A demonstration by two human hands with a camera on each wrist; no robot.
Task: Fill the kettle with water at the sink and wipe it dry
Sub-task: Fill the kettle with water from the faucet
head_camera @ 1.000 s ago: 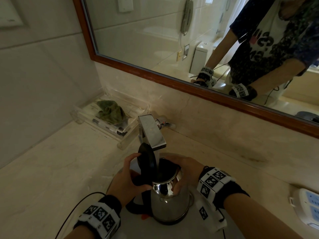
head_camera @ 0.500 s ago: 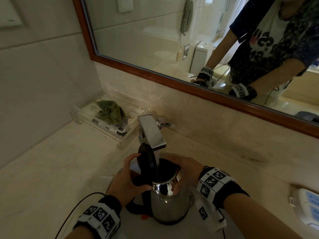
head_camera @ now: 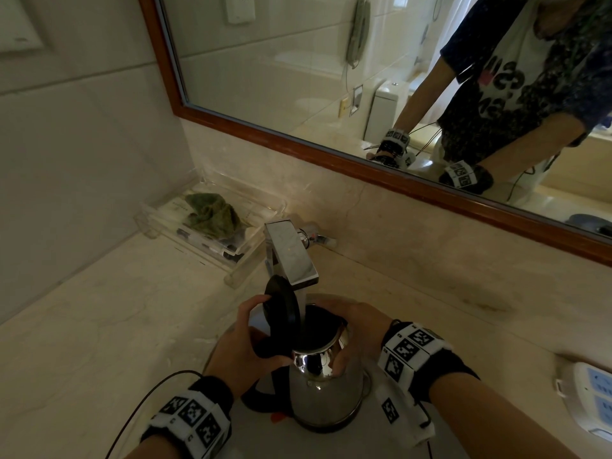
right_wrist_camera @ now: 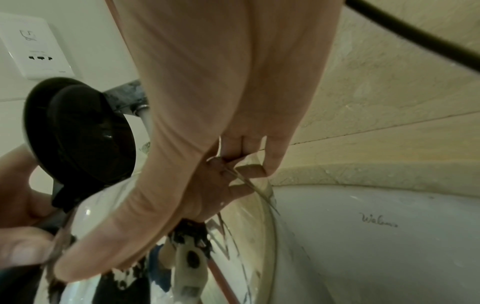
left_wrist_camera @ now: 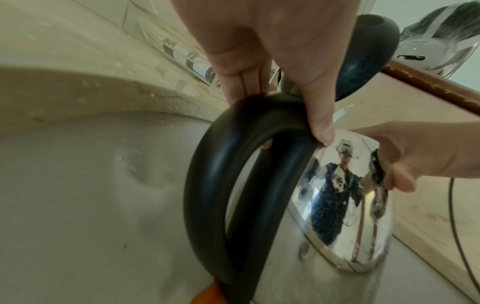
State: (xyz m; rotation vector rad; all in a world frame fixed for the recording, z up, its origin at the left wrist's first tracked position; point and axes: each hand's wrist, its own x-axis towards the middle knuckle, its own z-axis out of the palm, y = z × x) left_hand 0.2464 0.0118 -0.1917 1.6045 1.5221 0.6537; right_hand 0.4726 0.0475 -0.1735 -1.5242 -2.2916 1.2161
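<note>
A steel kettle (head_camera: 326, 389) stands in the sink basin (head_camera: 255, 438) under the chrome faucet (head_camera: 291, 253). Its black lid (head_camera: 281, 306) is tipped up, and a thin stream of water (head_camera: 302, 303) falls into the mouth. My left hand (head_camera: 246, 342) grips the top of the black loop handle (left_wrist_camera: 207, 185), thumb on the inner side. From the right, my right hand (head_camera: 361, 323) wraps the kettle's upper body, its fingers (left_wrist_camera: 405, 164) curled on the shiny shoulder. In the right wrist view the right hand (right_wrist_camera: 221, 102) lies over the steel beside the lid (right_wrist_camera: 78, 131).
A green cloth (head_camera: 212, 213) lies in a clear tray (head_camera: 265, 207) at the back left of the marble counter. A white device with blue buttons (head_camera: 592, 399) sits at the counter's right. A wood-framed mirror (head_camera: 331, 160) runs behind the faucet. Wrist cables trail near both arms.
</note>
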